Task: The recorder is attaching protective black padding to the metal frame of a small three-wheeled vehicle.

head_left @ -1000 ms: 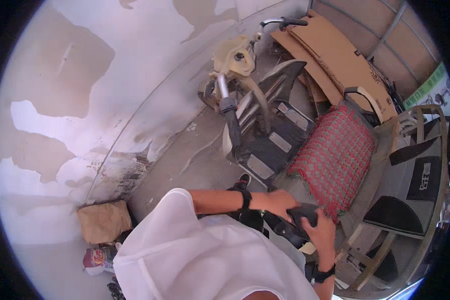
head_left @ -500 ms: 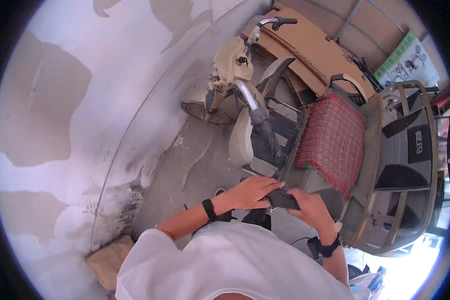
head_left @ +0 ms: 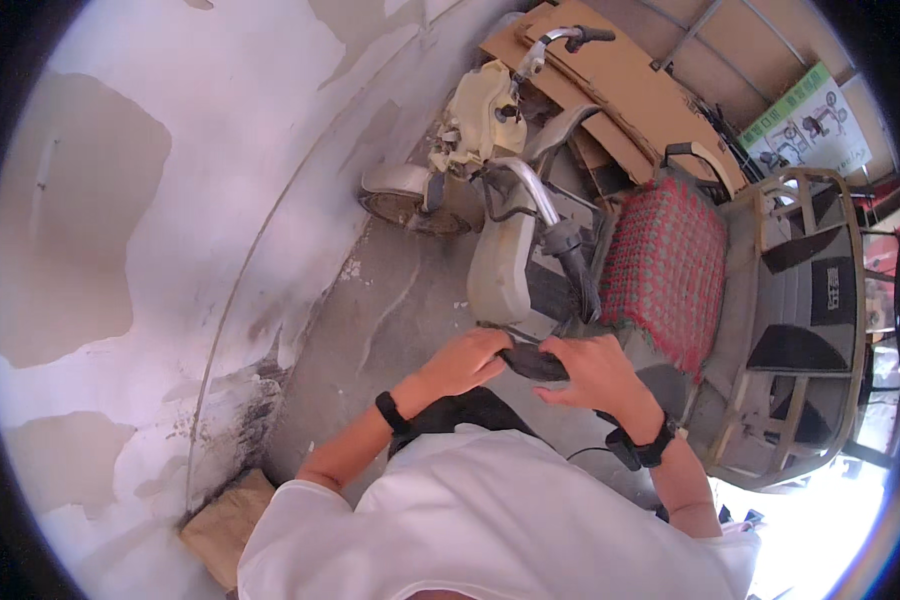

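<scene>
Between my two hands is a flat, dark, flexible-looking piece [head_left: 532, 361], perhaps cloth or rubber; its kind does not show clearly. My left hand [head_left: 468, 364] has its fingers closed around one end. At the other end, my right hand [head_left: 598, 370] grips with the thumb and fingers, partly hiding it. Just beyond my hands stands a worn electric tricycle with a cream front panel [head_left: 490, 112]. Its nearer handlebar grip [head_left: 573, 268] points toward my hands. A red and green knitted cover [head_left: 663, 265] lies over its seat.
A railed rear seat frame [head_left: 832, 300] fills the right side. Flattened cardboard [head_left: 620, 70] leans at the back beside a printed poster board [head_left: 808, 122]. A stained, patched wall [head_left: 200, 220] runs along the left, with a brown cardboard piece [head_left: 228, 525] at its foot.
Both hands have moved slightly up and left with the dark piece still between them. The view has shifted a little, and more of the tricycle's front wheel shows.
</scene>
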`<action>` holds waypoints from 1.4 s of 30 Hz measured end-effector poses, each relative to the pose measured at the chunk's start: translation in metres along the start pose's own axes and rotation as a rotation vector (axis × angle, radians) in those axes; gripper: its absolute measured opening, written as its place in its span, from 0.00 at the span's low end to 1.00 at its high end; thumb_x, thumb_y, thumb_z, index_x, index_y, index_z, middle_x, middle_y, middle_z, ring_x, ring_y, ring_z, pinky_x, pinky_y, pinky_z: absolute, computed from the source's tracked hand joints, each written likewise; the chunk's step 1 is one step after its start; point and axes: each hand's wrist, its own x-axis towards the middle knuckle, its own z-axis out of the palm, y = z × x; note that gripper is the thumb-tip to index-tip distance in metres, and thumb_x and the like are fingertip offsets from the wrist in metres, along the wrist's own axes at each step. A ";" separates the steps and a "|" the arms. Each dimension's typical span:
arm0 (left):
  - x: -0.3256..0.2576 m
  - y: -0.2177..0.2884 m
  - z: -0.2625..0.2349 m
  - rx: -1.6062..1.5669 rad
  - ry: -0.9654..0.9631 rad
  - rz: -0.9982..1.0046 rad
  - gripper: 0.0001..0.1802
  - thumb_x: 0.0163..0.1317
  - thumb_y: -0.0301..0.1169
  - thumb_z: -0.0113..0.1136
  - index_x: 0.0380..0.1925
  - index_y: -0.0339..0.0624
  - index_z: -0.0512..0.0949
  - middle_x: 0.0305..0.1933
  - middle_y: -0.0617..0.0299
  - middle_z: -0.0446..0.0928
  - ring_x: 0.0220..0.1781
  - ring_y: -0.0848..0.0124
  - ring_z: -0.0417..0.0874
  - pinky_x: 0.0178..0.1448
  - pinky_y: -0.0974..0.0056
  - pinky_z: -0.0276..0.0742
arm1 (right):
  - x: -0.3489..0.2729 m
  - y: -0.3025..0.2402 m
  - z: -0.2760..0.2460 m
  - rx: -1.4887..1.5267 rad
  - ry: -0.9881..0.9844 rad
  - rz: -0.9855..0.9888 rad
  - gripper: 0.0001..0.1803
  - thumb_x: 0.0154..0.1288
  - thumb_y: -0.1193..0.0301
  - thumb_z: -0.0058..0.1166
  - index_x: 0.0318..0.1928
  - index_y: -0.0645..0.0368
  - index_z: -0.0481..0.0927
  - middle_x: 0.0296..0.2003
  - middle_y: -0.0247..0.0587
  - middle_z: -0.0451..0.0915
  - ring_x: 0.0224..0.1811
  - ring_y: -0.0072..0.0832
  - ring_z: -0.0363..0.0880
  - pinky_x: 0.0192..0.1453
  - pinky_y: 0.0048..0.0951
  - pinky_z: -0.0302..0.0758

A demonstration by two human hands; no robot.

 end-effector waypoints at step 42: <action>0.318 -0.184 -0.291 0.495 -0.027 0.296 0.13 0.54 0.35 0.62 0.38 0.41 0.80 0.39 0.59 0.76 0.45 0.59 0.76 0.48 0.58 0.74 | 0.315 0.257 -0.131 -0.084 0.626 0.124 0.14 0.65 0.68 0.47 0.48 0.61 0.75 0.43 0.52 0.78 0.47 0.49 0.76 0.52 0.41 0.72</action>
